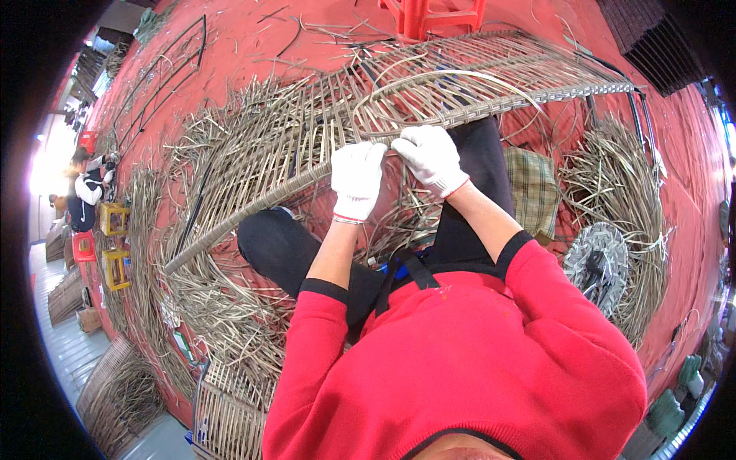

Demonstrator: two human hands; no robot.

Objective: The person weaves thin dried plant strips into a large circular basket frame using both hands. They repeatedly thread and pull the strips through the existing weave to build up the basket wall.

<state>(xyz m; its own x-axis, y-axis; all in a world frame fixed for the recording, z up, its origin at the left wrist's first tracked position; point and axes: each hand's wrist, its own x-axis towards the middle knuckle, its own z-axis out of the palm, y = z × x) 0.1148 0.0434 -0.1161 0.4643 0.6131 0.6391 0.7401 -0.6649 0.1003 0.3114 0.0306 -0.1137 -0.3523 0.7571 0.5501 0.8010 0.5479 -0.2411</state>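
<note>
Left hand point(356, 180), in a white work glove, is closed in a fist around the lower rim of a half-woven wicker panel point(322, 130), gripping it where the bound edge runs down toward the person's left knee. It seems to be the steadying hand: the panel lies tilted across the lap, and without that grip it would likely slide off the dark trousers. Right hand point(431, 159), gloved the same way, sits just beside it, fingers curled and pinched on a pale cane strand point(452, 77) that loops up over the weave and back down to the rim — held taut, I would judge, so that it stays in its gap between the ribs (whether the fingertips also touch the rim itself I cannot tell).

The panel's far end rests near a red plastic stool point(429, 15) on the red floor point(675, 169), which keeps the frame propped at working height. Loose bundles of cane point(621, 176) lie coiled to the right and heaped to the left, within arm's reach. A round metal fan point(598, 261) sits by the right-hand coil. Well apart, at the left edge, another person point(84, 188) sits among yellow crates point(115, 218).
</note>
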